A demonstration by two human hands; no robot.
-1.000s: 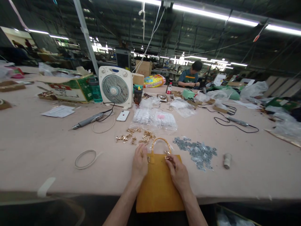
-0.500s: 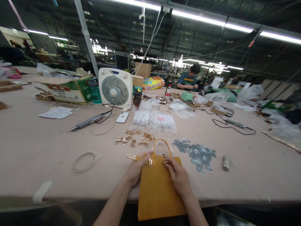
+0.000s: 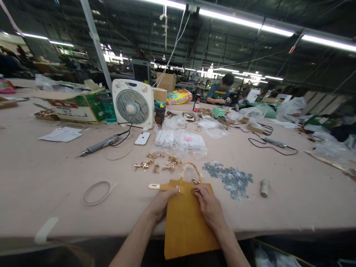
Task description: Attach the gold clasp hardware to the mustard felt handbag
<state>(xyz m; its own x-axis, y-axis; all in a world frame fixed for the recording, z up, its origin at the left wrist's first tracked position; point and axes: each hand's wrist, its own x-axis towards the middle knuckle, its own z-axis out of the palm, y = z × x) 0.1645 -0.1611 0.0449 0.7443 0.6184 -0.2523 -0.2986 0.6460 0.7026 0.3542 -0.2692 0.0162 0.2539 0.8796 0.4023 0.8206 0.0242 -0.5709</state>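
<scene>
A mustard-yellow handbag panel or flat bag [image 3: 186,226] with a looped handle [image 3: 191,164] hangs partly over the table's front edge. My left hand [image 3: 161,202] grips its upper left side, the thumb lying on the front by a shiny metal fitting. A strap with a pale gold metal end [image 3: 154,186] sticks out to the left. On the upper right, my right hand [image 3: 208,205] has its fingers closed around a small metal fitting [image 3: 195,190] against the bag. Another metal piece [image 3: 195,181] sits just above those fingertips, by the handle's base.
Gold fittings [image 3: 143,165] and a pile of grey metal plates [image 3: 236,181] lie beyond the bag. An electric screwdriver [image 3: 97,145], phone [image 3: 142,138], fan [image 3: 132,105] and tape coil [image 3: 96,193] are leftward; a small roll [image 3: 264,188] is rightward. A co-worker [image 3: 219,92] sits across.
My left thumb has shifted over the left metal fitting, which showed more fully before. My right fingers stay at the right fitting. The whole view has turned slightly right.
</scene>
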